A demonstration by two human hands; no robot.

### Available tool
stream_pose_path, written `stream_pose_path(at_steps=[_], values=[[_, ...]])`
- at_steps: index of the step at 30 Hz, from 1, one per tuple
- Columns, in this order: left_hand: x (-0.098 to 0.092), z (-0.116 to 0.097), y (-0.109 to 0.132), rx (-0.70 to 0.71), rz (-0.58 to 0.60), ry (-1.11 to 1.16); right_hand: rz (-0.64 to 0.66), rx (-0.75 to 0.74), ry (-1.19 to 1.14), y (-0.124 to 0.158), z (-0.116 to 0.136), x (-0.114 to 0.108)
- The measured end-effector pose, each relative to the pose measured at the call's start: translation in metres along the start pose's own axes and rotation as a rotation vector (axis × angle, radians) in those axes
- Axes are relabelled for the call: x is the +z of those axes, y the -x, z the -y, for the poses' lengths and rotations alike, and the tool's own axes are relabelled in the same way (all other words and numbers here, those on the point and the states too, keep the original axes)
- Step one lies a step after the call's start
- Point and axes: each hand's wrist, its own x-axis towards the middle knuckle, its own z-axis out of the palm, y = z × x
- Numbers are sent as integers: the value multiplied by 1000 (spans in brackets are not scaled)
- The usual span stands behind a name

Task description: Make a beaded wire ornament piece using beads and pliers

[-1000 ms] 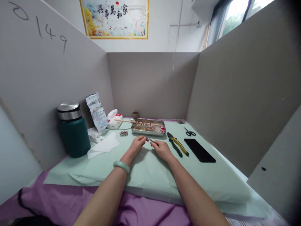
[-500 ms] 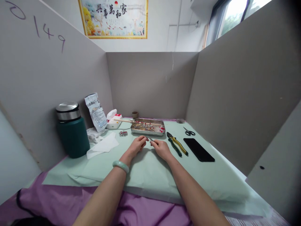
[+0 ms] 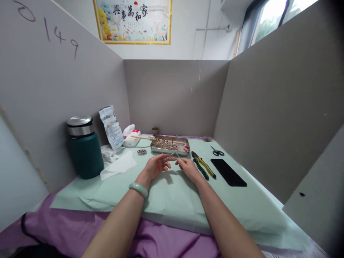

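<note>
My left hand (image 3: 156, 167), a pale green bangle (image 3: 138, 189) on its wrist, is turned partly palm up with its fingers stretched and spread. A thin strand of small beads (image 3: 168, 157) seems to lie along those fingers. My right hand (image 3: 188, 168) is closed around slim metal tweezers (image 3: 177, 156), whose tip points toward the left fingers. Both hands are just above the table, in front of a metal tray (image 3: 170, 152) of red, gold and clear beads. A small red and silver beaded piece (image 3: 142, 152) lies left of the tray.
Green-and-yellow-handled pliers (image 3: 204, 166), black scissors (image 3: 218, 152) and a black phone (image 3: 228, 172) lie on the right. A teal flask (image 3: 85, 154), a white paper (image 3: 119, 165), a tissue pack (image 3: 131, 139) and a propped pouch (image 3: 111, 127) stand or lie left. Grey partitions (image 3: 174, 96) surround the table.
The fingers of my left hand have opened and spread from a pinch, and the beaded strand now shows across them. My right hand has shifted slightly right, still holding the tweezers.
</note>
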Motion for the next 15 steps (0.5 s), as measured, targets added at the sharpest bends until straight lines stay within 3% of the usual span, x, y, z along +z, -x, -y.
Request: stream_pose_path(at_steps=[6, 15], values=[[-2, -1, 1, 60, -64, -93, -45, 56, -82, -1, -3, -3], [0, 3, 1, 117, -168, -219, -81, 27, -12, 0, -1, -5]])
